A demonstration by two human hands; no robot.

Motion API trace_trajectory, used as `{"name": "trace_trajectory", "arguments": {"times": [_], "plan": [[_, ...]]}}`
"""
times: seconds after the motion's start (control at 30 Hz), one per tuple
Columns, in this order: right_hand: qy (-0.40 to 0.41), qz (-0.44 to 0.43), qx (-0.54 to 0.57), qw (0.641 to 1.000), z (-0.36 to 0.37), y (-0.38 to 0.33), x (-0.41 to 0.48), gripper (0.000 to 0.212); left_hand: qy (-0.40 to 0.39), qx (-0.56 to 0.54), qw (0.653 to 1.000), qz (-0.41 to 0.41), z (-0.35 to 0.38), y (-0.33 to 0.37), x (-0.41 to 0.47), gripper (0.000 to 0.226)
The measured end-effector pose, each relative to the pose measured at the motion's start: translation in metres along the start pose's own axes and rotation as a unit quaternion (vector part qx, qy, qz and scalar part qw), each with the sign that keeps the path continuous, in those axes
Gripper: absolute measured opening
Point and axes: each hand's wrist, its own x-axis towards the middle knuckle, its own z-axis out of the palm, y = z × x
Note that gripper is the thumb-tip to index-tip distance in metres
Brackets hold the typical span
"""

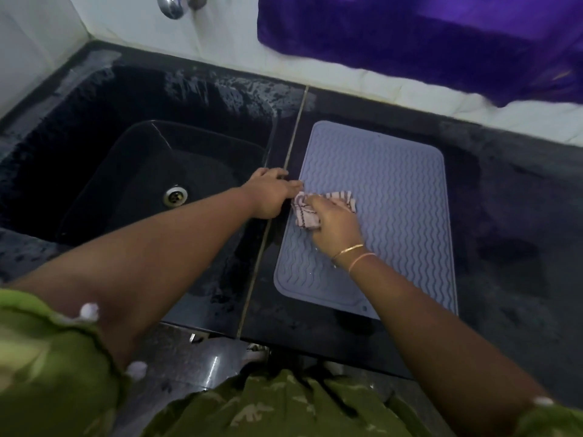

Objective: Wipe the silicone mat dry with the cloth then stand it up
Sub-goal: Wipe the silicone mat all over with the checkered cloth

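Note:
A grey-lilac silicone mat (pixel 394 197) with wavy ridges lies flat on the dark counter, right of the sink. My right hand (pixel 336 227) presses a crumpled white cloth with dark stripes (pixel 310 209) onto the mat's left part. My left hand (pixel 271 193) rests palm down at the mat's left edge, its fingertips touching the edge beside the cloth. A few water drops show on the mat near my right wrist.
A black sink (pixel 151 171) with a metal drain (pixel 175 196) lies to the left. The wet black counter (pixel 511 234) surrounds the mat. A purple cloth (pixel 426 36) hangs on the white tiled wall behind. A tap (pixel 172 4) juts out at top left.

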Motion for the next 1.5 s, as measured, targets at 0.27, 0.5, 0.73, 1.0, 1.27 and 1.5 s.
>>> {"name": "trace_trajectory", "arguments": {"times": [0.27, 0.5, 0.73, 1.0, 1.27, 1.5], "plan": [[-0.045, 0.003, 0.002, 0.999, 0.005, 0.001, 0.005, 0.047, -0.065, 0.109, 0.992, 0.014, -0.02, 0.004, 0.002, 0.066], [-0.066, -0.11, 0.026, 0.991, 0.007, -0.008, -0.051, 0.044, -0.12, 0.046, 0.992, -0.012, -0.016, 0.01, 0.002, 0.084], [-0.04, -0.1, -0.036, 0.994, 0.004, -0.005, -0.012, 0.045, -0.106, 0.05, 0.993, -0.013, -0.016, 0.013, 0.0, 0.087], [-0.08, -0.144, -0.01, 0.986, 0.013, -0.006, -0.047, 0.047, -0.123, 0.056, 0.99, -0.028, -0.02, 0.021, -0.001, 0.093], [-0.099, -0.313, -0.11, 0.938, -0.004, 0.028, -0.022, 0.045, -0.116, 0.026, 0.993, -0.028, -0.014, 0.019, -0.002, 0.092], [0.012, -0.203, -0.11, 0.973, 0.021, 0.001, -0.03, 0.039, -0.107, -0.009, 0.994, -0.026, -0.011, 0.01, 0.002, 0.093]]}}
